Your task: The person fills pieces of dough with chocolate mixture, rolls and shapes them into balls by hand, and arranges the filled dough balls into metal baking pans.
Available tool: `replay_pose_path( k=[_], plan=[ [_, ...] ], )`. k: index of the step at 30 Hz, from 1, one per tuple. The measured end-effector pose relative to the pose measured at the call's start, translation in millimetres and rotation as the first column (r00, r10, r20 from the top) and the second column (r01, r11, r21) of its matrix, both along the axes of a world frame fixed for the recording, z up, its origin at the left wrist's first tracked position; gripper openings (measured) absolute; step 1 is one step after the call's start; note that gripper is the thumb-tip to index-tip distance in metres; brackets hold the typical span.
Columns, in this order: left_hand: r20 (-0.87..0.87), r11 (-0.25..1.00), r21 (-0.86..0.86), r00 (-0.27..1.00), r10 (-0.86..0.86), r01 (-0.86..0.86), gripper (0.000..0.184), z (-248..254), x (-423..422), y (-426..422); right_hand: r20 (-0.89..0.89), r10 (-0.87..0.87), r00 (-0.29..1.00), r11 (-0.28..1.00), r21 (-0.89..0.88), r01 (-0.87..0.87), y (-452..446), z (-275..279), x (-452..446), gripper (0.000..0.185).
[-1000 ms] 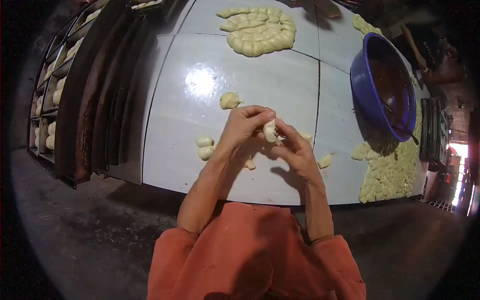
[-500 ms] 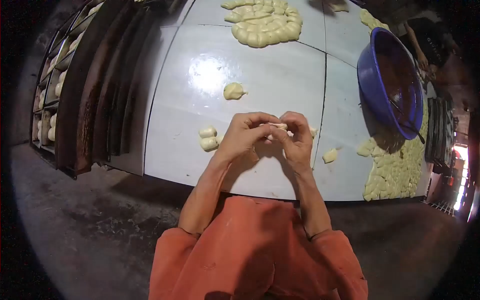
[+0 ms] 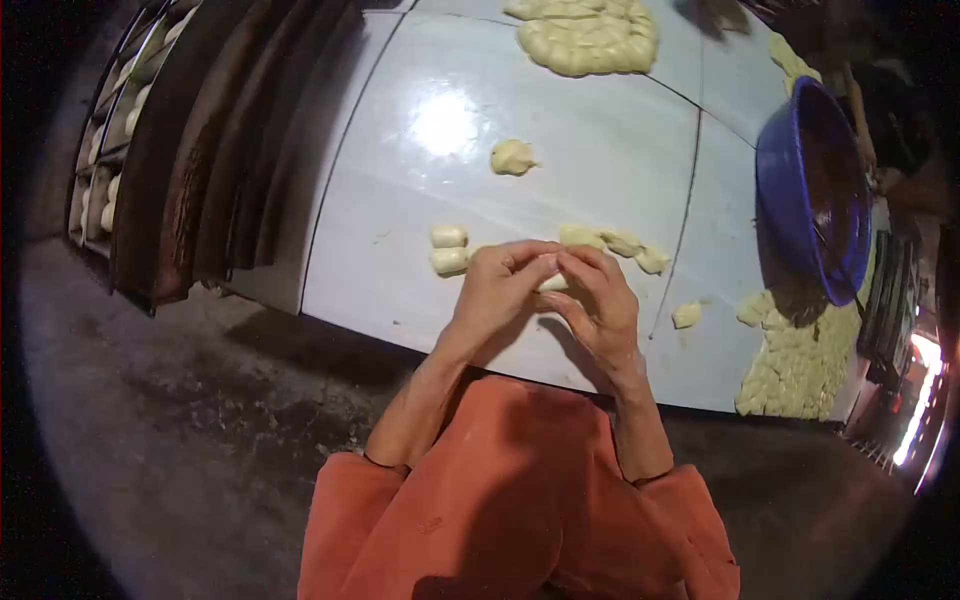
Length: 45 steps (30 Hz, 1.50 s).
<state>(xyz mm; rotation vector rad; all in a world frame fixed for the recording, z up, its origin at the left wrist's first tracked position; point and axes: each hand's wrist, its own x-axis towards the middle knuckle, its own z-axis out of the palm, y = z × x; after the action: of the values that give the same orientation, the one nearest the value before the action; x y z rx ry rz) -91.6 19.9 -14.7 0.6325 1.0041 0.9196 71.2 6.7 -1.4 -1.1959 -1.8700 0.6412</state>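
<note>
I am watching the bare left hand (image 3: pixel 498 292) and bare right hand (image 3: pixel 607 300) meeting over the glossy white tiled table (image 3: pixel 395 205), their fingers gripping a small pale piece of soft dough (image 3: pixel 553 284) between them. The fingers are covering much of it, so I can't quite tell its shape. Left of the hands, two smooth cream-coloured dough rolls (image 3: pixel 450 259) are lying side by side; a lumpy yellowish dough strip (image 3: pixel 622 244) is lying just beyond the right hand. Farther right, a deep blue basin (image 3: pixel 783 190) is standing.
</note>
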Motion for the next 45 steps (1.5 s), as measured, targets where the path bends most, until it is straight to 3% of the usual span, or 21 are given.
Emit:
replay_pose_path(
  k=[3,5,6,8,9,11,12,15,19,23,25,27,31,32,34,38,41,42,43,44,45],
  plan=[
    [-0.057,1.000,-0.012,0.998,0.007,-0.008,0.046,2.1,-16.1,-13.1,-0.189,0.013,0.982,0.969,-0.238,-0.059,-2.5,-5.0,-2.1,0.028],
    [-0.238,0.996,0.047,0.967,0.088,-0.079,0.051,28.1,-32.7,-15.4,-0.221,-0.030,0.975,0.957,-0.289,-0.036,9.0,-2.0,-14.3,0.026],
    [-0.368,0.974,0.221,0.920,0.137,-0.057,0.054,27.0,-46.3,-14.7,-0.346,-0.147,0.926,0.902,-0.431,-0.018,14.5,-1.8,-22.2,0.022],
    [-0.644,0.927,0.344,0.756,0.116,0.150,0.063,31.9,-83.0,-18.4,-0.469,-0.286,0.836,0.811,-0.583,-0.050,27.1,4.8,-41.6,0.019],
    [-0.766,0.854,0.429,0.620,0.172,0.293,0.067,28.8,-97.2,-15.9,-0.469,-0.284,0.836,0.811,-0.583,-0.052,33.5,2.6,-47.8,0.019],
    [-0.891,0.815,0.350,0.431,0.139,0.461,0.074,28.6,-113.0,-7.7,-0.160,-0.049,0.986,0.750,-0.657,-0.069,46.0,-4.8,-57.1,0.027],
    [-0.904,0.843,0.258,0.426,0.038,0.472,0.074,25.6,-116.0,-3.5,0.021,0.174,0.985,0.882,-0.448,-0.146,51.1,-11.9,-59.6,0.038],
    [-0.916,0.748,0.325,0.390,0.097,0.578,0.073,1.3,-115.0,2.2,0.036,0.215,0.976,0.863,-0.476,-0.172,46.9,7.8,-63.5,0.045],
    [-0.886,0.784,0.285,0.464,-0.004,0.551,0.051,-2.1,-111.9,10.9,0.128,0.317,0.940,0.880,-0.410,-0.241,40.8,0.0,-63.6,0.047],
    [-0.883,0.831,0.257,0.469,-0.006,0.494,0.039,14.8,-108.6,11.1,-0.054,0.262,0.963,0.862,-0.436,-0.259,42.8,5.2,-74.3,0.034],
    [-0.845,0.775,0.395,0.526,0.096,0.493,0.041,10.1,-115.2,5.0,-0.160,0.262,0.952,0.861,-0.407,-0.306,43.7,-0.3,-74.8,0.034],
    [-0.926,0.849,0.234,0.375,0.046,0.473,0.045,16.5,-116.3,1.2,-0.090,0.328,0.941,0.855,-0.395,-0.335,45.1,-4.2,-77.0,0.038],
    [-0.907,0.848,0.304,0.404,0.118,0.434,0.086,7.7,-118.8,-10.9,-0.006,0.349,0.937,0.860,-0.396,-0.323,53.0,-6.0,-76.8,0.041],
    [-0.920,0.873,0.231,0.388,0.052,0.430,0.102,9.8,-121.4,-13.0,0.066,0.211,0.975,0.940,-0.287,-0.184,57.8,-6.8,-75.8,0.040],
    [-0.930,0.889,0.218,0.361,0.065,0.403,0.097,18.3,-124.9,-13.8,0.280,-0.018,0.960,1.000,0.019,0.013,81.5,-15.1,-68.5,0.039],
    [-0.905,0.918,0.291,0.390,0.172,0.271,0.074,34.4,-117.6,-7.6,0.478,-0.145,0.867,0.954,0.299,-0.005,131.9,-27.1,-55.6,0.035],
    [-0.786,0.893,0.427,0.546,0.289,0.143,0.052,37.3,-102.5,1.5,0.488,0.012,0.873,0.880,0.410,-0.241,152.2,-32.0,-43.3,0.031],
    [-0.755,0.900,0.423,0.590,0.286,0.104,0.050,41.0,-94.6,3.2,0.254,0.154,0.955,0.984,-0.128,-0.125,146.0,-10.9,-44.3,0.027],
    [-0.721,0.906,0.417,0.631,0.285,0.067,0.048,43.8,-85.8,5.1,-0.023,0.135,0.991,0.756,-0.644,-0.118,137.0,1.1,-45.7,0.023],
    [-0.681,0.917,0.399,0.680,0.271,0.034,0.048,42.8,-77.1,7.5,-0.474,-0.116,0.873,0.643,-0.706,-0.298,124.4,-2.4,-47.6,0.020],
    [-0.637,0.926,0.378,0.726,0.259,0.001,0.048,39.1,-68.2,10.4,-0.608,-0.324,0.724,0.602,-0.723,-0.338,109.8,7.0,-50.8,0.021]
  ],
)
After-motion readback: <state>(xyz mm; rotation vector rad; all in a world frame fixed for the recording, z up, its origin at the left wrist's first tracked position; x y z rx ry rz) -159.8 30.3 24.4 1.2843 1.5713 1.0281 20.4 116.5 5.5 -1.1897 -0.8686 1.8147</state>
